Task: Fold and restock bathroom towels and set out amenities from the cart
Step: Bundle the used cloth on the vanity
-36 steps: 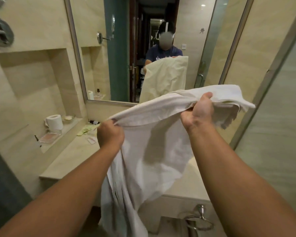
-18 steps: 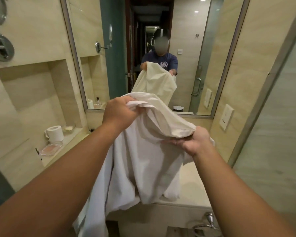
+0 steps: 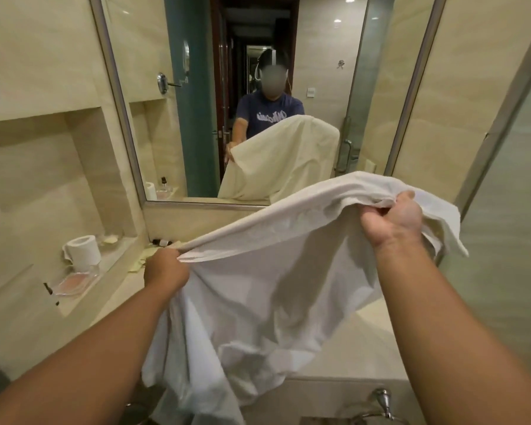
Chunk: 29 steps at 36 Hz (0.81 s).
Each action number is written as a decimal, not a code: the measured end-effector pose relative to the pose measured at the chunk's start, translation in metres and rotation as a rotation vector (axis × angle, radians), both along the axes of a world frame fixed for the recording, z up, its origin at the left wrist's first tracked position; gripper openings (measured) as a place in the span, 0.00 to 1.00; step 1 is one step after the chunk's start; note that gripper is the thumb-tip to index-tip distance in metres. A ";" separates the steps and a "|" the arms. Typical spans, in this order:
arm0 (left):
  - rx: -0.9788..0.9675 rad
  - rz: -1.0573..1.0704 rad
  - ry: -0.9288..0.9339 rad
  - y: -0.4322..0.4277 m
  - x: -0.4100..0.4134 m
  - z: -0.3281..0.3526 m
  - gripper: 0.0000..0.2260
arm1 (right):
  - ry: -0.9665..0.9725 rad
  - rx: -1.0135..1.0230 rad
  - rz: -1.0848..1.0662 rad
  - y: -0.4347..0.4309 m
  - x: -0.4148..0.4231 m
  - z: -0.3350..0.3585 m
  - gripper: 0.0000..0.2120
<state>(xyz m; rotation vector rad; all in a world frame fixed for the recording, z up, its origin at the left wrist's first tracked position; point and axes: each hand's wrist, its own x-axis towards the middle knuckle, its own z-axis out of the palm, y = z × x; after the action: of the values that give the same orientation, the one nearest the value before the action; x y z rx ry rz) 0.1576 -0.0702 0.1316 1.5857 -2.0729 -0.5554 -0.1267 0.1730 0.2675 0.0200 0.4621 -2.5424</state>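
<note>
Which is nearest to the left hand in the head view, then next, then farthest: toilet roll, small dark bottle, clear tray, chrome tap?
1. The small dark bottle, lying just beyond the left hand.
2. The toilet roll and the clear tray, both off to the left: too close to call.
3. The chrome tap, bottom right, across the towel.

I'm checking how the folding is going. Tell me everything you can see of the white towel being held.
The white towel looks like soft terry cloth, unfolded and creased. Its top edge is stretched between the left hand, lower, and the right hand, higher; both grip bunched fabric. The rest hangs loose in front of the counter, and a corner droops past the right hand.
</note>
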 end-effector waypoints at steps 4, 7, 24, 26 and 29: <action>0.034 0.055 0.487 0.009 -0.024 0.029 0.12 | -0.024 0.054 0.101 0.000 -0.005 -0.021 0.30; -0.083 -0.155 0.682 0.022 -0.045 0.081 0.14 | -0.028 0.041 0.247 -0.003 -0.011 -0.037 0.38; -0.093 -0.425 0.372 0.018 -0.091 0.076 0.07 | 0.096 0.503 0.146 -0.036 0.021 -0.062 0.31; -0.025 -0.445 0.454 0.029 -0.099 0.083 0.03 | 0.076 0.431 0.349 -0.039 0.030 -0.073 0.35; 0.024 -0.504 0.434 0.049 -0.110 0.089 0.03 | 0.149 0.369 0.634 -0.043 0.048 -0.089 0.41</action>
<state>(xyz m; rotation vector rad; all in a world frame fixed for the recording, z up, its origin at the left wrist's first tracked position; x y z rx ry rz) 0.0476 -0.0212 0.2207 0.8353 -2.1081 -0.9990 -0.0784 0.1304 0.1781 -0.1556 0.8403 -1.8221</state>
